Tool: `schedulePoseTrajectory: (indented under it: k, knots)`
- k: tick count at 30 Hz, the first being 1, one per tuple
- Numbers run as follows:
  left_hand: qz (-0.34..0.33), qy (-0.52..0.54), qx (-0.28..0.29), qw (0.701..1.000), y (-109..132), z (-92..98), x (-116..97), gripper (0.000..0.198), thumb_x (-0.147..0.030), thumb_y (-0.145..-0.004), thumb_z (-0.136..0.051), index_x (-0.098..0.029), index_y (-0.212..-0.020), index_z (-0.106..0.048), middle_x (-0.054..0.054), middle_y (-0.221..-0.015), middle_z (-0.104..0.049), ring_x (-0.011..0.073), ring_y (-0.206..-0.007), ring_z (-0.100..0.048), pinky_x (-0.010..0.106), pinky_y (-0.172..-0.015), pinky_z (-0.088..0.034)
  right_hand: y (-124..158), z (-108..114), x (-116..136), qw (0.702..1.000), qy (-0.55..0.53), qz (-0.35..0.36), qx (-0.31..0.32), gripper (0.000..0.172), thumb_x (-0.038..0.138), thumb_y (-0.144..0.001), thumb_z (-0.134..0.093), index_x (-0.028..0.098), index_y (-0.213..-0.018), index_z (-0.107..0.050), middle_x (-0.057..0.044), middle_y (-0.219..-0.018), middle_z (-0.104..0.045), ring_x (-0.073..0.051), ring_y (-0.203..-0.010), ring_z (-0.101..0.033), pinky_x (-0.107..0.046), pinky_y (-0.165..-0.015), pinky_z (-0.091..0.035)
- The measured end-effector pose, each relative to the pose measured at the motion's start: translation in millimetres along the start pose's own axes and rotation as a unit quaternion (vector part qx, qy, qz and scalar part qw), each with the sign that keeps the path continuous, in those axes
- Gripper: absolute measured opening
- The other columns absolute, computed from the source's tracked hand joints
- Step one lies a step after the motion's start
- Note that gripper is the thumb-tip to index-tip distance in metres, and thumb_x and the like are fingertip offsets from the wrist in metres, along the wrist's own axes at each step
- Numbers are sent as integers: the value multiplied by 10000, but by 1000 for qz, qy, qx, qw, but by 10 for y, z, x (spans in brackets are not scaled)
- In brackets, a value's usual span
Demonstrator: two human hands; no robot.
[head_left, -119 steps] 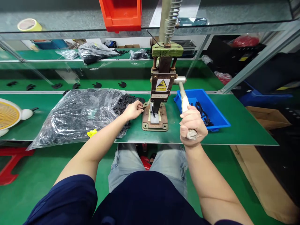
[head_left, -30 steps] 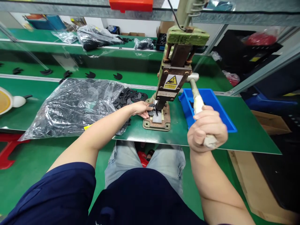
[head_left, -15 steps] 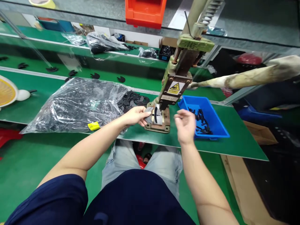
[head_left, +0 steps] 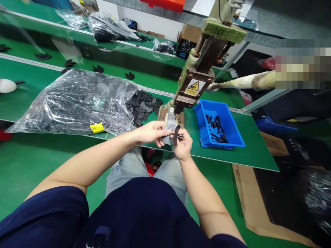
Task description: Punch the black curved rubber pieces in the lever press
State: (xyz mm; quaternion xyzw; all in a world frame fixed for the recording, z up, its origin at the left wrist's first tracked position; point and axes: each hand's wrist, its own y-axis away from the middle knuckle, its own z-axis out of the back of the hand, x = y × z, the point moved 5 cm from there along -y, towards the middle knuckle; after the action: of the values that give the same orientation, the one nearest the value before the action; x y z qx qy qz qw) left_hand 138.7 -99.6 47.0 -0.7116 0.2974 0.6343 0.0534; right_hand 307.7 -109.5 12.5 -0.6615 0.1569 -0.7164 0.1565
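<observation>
Fingers of your left hand (head_left: 151,132) pinch closed, thumb on top, on a grey flat piece (head_left: 167,140), with hardly any gap between thumb and fingertips beyond the piece itself. Fingers of your right hand (head_left: 183,146) are bent in and clamped on a black curved strip (head_left: 176,135), which stands roughly upright just right of the grey piece. Can't tell whether strip and piece are joined; your fingers hide the meeting spot. Both parts sit between your two hands, at the near side of the press (head_left: 192,84), by the near edge of the green table (head_left: 249,153).

For a clean job here: pinch the grey piece firmly but close to its edge, so the right fingertips have room. Grip the strip square, not by its tip; it looks thin and would probably twist. Work with both hands near of the press, as now, clear of the space under its ram. Best leave the lever (head_left: 238,82) alone while fingers are this close; neither hand is on it.

Around you: clear plastic bag (head_left: 77,103) to the left, loose dark pieces (head_left: 143,105) spilling at its right end, blue bin (head_left: 229,124) with black strips to the right.
</observation>
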Motion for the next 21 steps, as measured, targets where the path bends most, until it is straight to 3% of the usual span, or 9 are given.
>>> schedulePoseTrajectory:
  k: [4,12,18,21]
  knots:
    - [48,43,32,997,19,-50,6,488,-489,-798,-949,-172,-850,-582,20,-669,-720,151,-514,-725,206,-501,-585,66,15,73,1000,2,12,1,259,480,-912,-783,243,-898,-680,-17,-857,-709,-152,-748,-659,-310,-688,-570]
    - [64,36,55,996,36,-98,-42,462,-505,-805,-938,-164,-860,-632,25,-653,-712,135,-486,-692,197,-484,-556,142,36,86,998,56,41,10,166,416,-975,-694,252,-974,-666,-18,-878,-711,-159,-760,-670,-323,-713,-578]
    - [32,-60,15,998,27,44,-65,410,-518,-876,-857,-190,-876,-610,9,-717,-695,149,-579,-700,252,-559,-586,36,152,188,984,138,86,68,149,384,-974,-693,253,-1044,-704,-36,-926,-757,-178,-811,-703,-352,-786,-589]
    - [-60,-170,-79,980,97,112,-119,361,-495,-896,-826,-212,-888,-602,0,-779,-664,145,-679,-662,249,-624,-553,15,183,271,972,175,127,88,107,345,-961,-699,246,-999,-711,-47,-908,-756,-194,-834,-699,-368,-796,-565]
